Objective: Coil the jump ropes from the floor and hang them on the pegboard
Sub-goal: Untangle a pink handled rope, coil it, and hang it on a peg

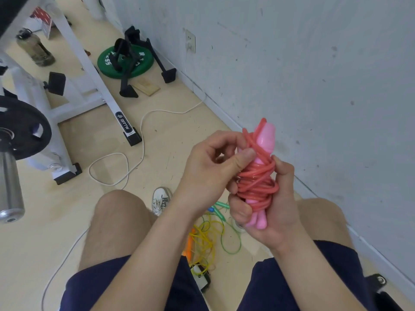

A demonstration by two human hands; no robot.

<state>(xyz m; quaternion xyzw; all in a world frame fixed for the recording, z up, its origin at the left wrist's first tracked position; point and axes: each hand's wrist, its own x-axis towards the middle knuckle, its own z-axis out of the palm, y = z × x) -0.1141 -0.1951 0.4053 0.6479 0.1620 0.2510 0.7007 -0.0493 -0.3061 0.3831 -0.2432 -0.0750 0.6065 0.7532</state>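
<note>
The right hand [277, 213] grips the almost coiled pink jump rope [258, 178] while the left hand [208, 167] pinches a strand that likely needs tucking in next.

Pink rope [258, 180]: glossy translucent plastic tubing, handles [267, 136] smooth opaque pink plastic; barbell sleeve [10, 187] brushed metal; wall [314, 63] matt, scuffed paint; floor [168, 140] smooth, speckled; block [146, 86] bare wood; shorts [125, 286] matt cloth

Pink rope [258, 180]: red-pink cord wound tight round its 2 pale-pink handles, bundle upright, held off the floor, ctr-right of frame. Yellow rope [202, 241] & green rope [231, 252]: loose tangle on floor, lower ctr, w/ orange handle [189, 243].
</note>
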